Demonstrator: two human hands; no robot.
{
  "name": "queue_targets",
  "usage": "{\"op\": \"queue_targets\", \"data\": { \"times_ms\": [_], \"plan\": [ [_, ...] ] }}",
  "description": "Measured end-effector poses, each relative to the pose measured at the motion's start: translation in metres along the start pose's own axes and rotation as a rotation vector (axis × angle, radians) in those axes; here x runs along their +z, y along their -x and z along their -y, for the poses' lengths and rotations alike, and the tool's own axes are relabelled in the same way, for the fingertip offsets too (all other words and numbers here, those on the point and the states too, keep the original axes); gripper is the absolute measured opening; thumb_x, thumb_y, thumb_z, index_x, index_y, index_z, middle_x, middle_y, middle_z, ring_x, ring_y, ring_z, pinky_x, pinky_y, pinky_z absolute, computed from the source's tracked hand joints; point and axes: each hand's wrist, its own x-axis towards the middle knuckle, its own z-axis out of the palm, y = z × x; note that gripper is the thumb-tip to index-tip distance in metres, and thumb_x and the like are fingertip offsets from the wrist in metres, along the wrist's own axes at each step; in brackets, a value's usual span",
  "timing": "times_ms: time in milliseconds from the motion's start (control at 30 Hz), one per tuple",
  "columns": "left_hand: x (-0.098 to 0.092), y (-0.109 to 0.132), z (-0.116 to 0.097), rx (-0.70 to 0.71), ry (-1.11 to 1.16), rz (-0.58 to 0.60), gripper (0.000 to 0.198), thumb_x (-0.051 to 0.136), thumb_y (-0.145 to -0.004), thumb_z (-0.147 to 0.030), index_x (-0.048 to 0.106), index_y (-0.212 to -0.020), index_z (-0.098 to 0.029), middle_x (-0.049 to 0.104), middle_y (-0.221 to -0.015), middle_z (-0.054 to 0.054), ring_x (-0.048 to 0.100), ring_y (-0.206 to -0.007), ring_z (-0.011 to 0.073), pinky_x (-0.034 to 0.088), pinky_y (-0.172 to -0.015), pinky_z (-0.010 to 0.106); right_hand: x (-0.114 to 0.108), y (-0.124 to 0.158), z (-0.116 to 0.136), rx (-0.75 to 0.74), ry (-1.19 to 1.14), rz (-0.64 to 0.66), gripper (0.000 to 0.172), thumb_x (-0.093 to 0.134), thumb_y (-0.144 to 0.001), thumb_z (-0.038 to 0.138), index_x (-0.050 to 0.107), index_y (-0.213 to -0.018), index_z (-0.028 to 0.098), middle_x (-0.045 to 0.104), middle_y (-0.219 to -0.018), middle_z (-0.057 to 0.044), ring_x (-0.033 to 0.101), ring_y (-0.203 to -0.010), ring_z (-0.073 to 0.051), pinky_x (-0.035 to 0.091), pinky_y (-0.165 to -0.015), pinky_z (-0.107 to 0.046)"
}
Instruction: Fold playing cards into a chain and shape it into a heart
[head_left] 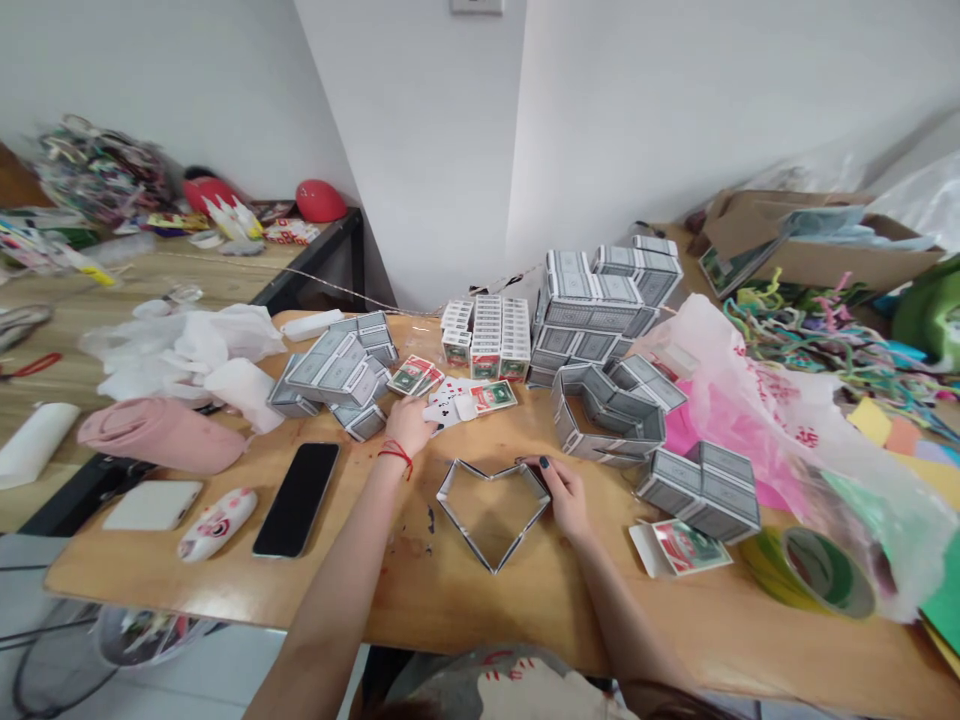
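Note:
A heart-shaped frame of folded playing cards (459, 527) stands on its edge at the front of the table. My right hand (568, 500) grips its upper right side, dark nail polish showing on a finger. Farther back, my left hand (407, 428), with a red string on the wrist, has its fingers closed at the edge of loose playing cards (448, 408). The fingertips are partly hidden there. Beside these cards lie a green-and-red card box (495, 396) and more card boxes (411, 375).
Heart-shaped card blocks stand stacked (585, 300) at the back right, with others (330, 365) at left. Rows of card boxes (486, 335) stand between. A phone (297, 500), pink pouch (161, 435), opened card box (690, 548) and yellow tape roll (814, 572) surround the work area.

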Motion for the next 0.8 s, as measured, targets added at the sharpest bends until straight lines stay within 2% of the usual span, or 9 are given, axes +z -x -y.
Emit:
{"op": "queue_targets", "data": {
  "times_ms": [167,300,467,633,700,800],
  "plan": [
    [-0.003,-0.005,-0.004,-0.019,-0.081,0.053,0.022,0.058,-0.061,-0.027,0.064,-0.077,-0.013,0.06,-0.085,0.011,0.054,-0.084,0.0242,0.041,-0.077,0.033,0.0,0.0,0.0,-0.003,0.005,-0.001,0.04,0.043,-0.078,0.049,0.065,-0.091,0.018,0.066,-0.087,-0.007,0.059,-0.076,-0.02,0.044,-0.069,-0.03],
    [-0.005,0.0,-0.008,-0.078,-0.056,0.011,0.024,0.06,-0.061,-0.028,0.062,-0.081,-0.014,0.057,-0.09,0.011,0.052,-0.089,0.025,0.039,-0.082,0.034,0.001,0.0,0.0,-0.009,0.012,-0.004,0.039,0.043,-0.078,0.048,0.065,-0.091,0.018,0.066,-0.087,-0.006,0.059,-0.077,-0.019,0.043,-0.071,-0.03],
    [-0.007,0.009,-0.014,-0.146,0.092,-0.065,0.034,0.06,-0.062,-0.02,0.055,-0.095,-0.017,0.053,-0.098,0.009,0.054,-0.089,0.0209,0.041,-0.079,0.029,0.001,0.0,0.002,0.0,0.005,0.004,0.041,0.043,-0.078,0.05,0.065,-0.091,0.018,0.066,-0.088,-0.007,0.058,-0.077,-0.02,0.043,-0.071,-0.03],
    [-0.01,0.017,-0.018,-0.212,0.262,-0.085,0.039,0.057,-0.066,-0.018,0.048,-0.104,-0.021,0.061,-0.093,0.005,0.058,-0.085,0.0202,0.043,-0.07,0.027,0.0,0.0,0.004,0.014,0.006,0.0,0.041,0.043,-0.077,0.051,0.066,-0.089,0.019,0.065,-0.089,-0.007,0.058,-0.08,-0.021,0.043,-0.072,-0.031],
    [-0.01,0.019,-0.015,-0.252,0.319,-0.126,0.038,0.058,-0.067,-0.02,0.049,-0.104,-0.021,0.062,-0.095,0.005,0.058,-0.085,0.0197,0.042,-0.071,0.026,0.001,0.001,0.005,0.021,0.006,-0.005,0.041,0.043,-0.077,0.051,0.066,-0.088,0.019,0.066,-0.088,-0.007,0.058,-0.079,-0.022,0.043,-0.072,-0.031],
    [-0.01,0.02,-0.006,-0.308,0.369,-0.132,0.028,0.057,-0.068,-0.026,0.056,-0.094,-0.017,0.064,-0.091,0.007,0.059,-0.082,0.0198,0.043,-0.07,0.027,0.001,0.001,0.005,0.022,0.005,-0.013,0.041,0.044,-0.076,0.051,0.066,-0.087,0.019,0.066,-0.087,-0.006,0.059,-0.077,-0.021,0.043,-0.072,-0.031]
  ]
}}
